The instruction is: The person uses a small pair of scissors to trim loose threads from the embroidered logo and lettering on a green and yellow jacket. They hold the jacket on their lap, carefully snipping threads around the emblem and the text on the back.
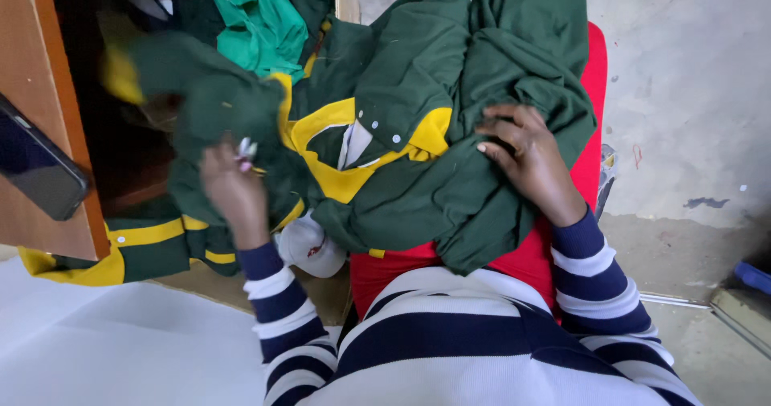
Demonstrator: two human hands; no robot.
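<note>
Surface and room: bare grey concrete floor (691, 93) fills the 1 to 4 o'clock side, stained and patched. A brown wooden cabinet panel (48, 133) stands at 9 to 10 o'clock, with a dark flat phone (36, 169) leaning on it. A pale white sheet (104, 342) covers 7 to 8 o'clock. The person wears a navy-and-white striped long-sleeved top (450, 342). A red cloth-covered surface (530, 257) lies under the work, visible at centre and along the 2 o'clock edge; whether lap or seat, cannot tell.

Thing: a dark green polo shirt with yellow collar and white buttons (377, 145) lies crumpled at centre on the red surface. Its collar opening faces up toward the camera; the long axis runs roughly from 8 o'clock to 1 o'clock, though folds hide the hem. More green-and-yellow garments (144, 249) hang at 8 o'clock, and a brighter green cloth (257, 20) sits at 11 o'clock. A white cap (309, 245) lies just below the shirt.

Hands: right hand (526, 157), at 3 o'clock of the collar, palm down, fingers spread and flat, pressing the shirt body, not gripping. Left hand (233, 181), at 9 o'clock of the collar, back toward camera, fingers curled and closed on a fold of the shirt's fabric; the view here is motion-blurred.
</note>
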